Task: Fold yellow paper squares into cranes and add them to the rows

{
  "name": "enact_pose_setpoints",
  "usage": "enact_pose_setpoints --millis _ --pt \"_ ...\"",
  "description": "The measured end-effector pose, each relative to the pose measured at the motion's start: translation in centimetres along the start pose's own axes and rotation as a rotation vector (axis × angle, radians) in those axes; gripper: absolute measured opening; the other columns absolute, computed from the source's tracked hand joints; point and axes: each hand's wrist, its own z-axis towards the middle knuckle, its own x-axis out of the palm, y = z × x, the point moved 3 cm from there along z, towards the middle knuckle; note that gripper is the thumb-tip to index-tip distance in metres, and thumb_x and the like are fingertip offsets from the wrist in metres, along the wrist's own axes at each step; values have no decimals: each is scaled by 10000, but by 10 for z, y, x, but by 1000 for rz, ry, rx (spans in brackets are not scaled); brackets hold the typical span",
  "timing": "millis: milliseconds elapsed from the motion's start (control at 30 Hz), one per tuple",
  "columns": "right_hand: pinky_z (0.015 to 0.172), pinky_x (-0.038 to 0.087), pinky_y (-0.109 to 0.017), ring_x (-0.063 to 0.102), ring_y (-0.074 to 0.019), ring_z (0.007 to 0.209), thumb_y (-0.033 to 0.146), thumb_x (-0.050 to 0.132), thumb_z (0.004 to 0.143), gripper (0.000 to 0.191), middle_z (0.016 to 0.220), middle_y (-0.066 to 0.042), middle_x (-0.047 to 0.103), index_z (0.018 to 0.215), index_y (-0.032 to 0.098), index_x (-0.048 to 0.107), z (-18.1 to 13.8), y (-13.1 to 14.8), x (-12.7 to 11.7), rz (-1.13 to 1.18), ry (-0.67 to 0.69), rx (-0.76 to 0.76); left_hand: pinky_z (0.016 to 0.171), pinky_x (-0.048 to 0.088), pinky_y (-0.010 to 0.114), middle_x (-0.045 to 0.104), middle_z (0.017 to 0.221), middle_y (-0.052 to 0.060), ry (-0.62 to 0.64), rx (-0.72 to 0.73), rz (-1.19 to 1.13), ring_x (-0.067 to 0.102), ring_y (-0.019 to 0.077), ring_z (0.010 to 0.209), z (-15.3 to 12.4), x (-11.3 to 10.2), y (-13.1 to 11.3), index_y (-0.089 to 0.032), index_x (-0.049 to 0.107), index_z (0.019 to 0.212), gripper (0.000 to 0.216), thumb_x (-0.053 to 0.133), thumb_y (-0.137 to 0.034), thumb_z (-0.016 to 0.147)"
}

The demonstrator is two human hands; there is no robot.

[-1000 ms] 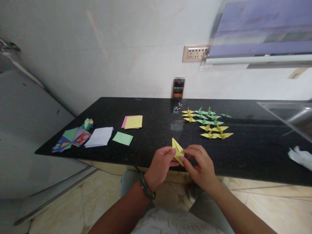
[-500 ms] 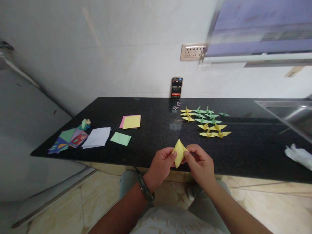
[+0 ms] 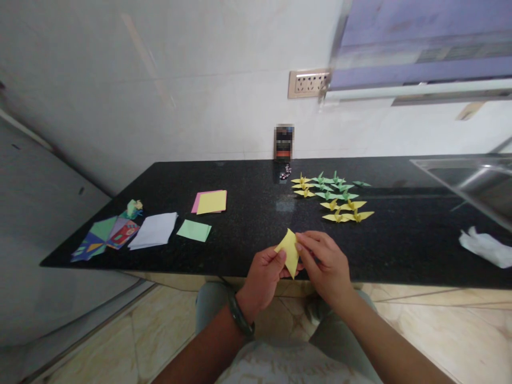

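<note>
1. Yellow paper piece: pinched between both hands, above the near edge of the counter. Long axis runs away from the body; one sharp tip points forward, leaning slightly left, the other back toward the wearer.
2. Left hand: gripping the piece at its left side, thumb flat on the upper face, fingers beneath. Dark, ring-shaped bracelet at the wrist.
3. Right hand: thumb and forefinger closed on the upper right edge. Lower layers are poorly seen; probably several folds.
4. Material of the piece: thin matte paper, folded to a narrow, lopsided diamond, smooth-faced.
5. Counter: black, glossy, finely speckled, under and beyond both hands.
6. Yellow cranes and green cranes: folded paper, pointed wings, grouped beyond the right hand.
7. Green sheets: flat, beyond the left hand and to its left; white paper stack farther left.
8. Yellow square sheet: overlapping pink paper, farther from the left hand than the green sheets.
9. Change from half a second earlier: outline then an even diamond, now skewed; right thumb shifted from the face to the edge.
</note>
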Motion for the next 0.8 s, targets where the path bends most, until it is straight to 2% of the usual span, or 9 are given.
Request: enact_pose_setpoints --millis 100,200,367,500,600,800 --pt "702 495 -362 590 -198 797 196 530 802 210 910 -83 638 967 228 656 -2 1 0 -148 -24 -142 667 458 278 650 810 67 17 46 62 578 138 689 -1 3 -5 -132 663 953 335 600 -390 749" --pt "703 496 -361 578 -199 812 187 537 798 182 904 -90 614 940 211 648 -3 0 1 -177 -36 -162 652 439 256 642 769 42 36 81 137 547 118 652 -2 7 -10 -140 648 1020 367 613 -371 737" --pt "588 493 -275 564 -160 749 186 529 800 79 834 -60 568 816 197 605 -1 -2 3 -42 -5 -11 631 431 245 643 756 41 16 91 244 549 134 663 -1 7 -11 -122 649 1024 370 593 -357 742" --pt "508 465 -222 552 -138 710 207 534 802 59 829 -50 549 793 196 591 2 -7 5 53 54 117 659 440 259 656 792 42 -25 104 322 574 157 700 0 4 -11 -133 660 1003 358 585 -361 737" --pt "548 480 -239 556 -153 762 198 524 808 66 843 -53 539 788 201 587 3 -6 4 126 93 82 634 432 248 662 801 46 -51 103 303 574 149 681 1 2 -11 -137 671 963 330 597 -355 726" --pt "725 483 -316 540 -171 865 155 554 784 72 926 -65 519 814 203 597 5 3 0 190 198 -95 613 415 241 633 702 29 -60 43 107 522 105 604 4 -3 -9 -137 669 884 264 642 -323 699"
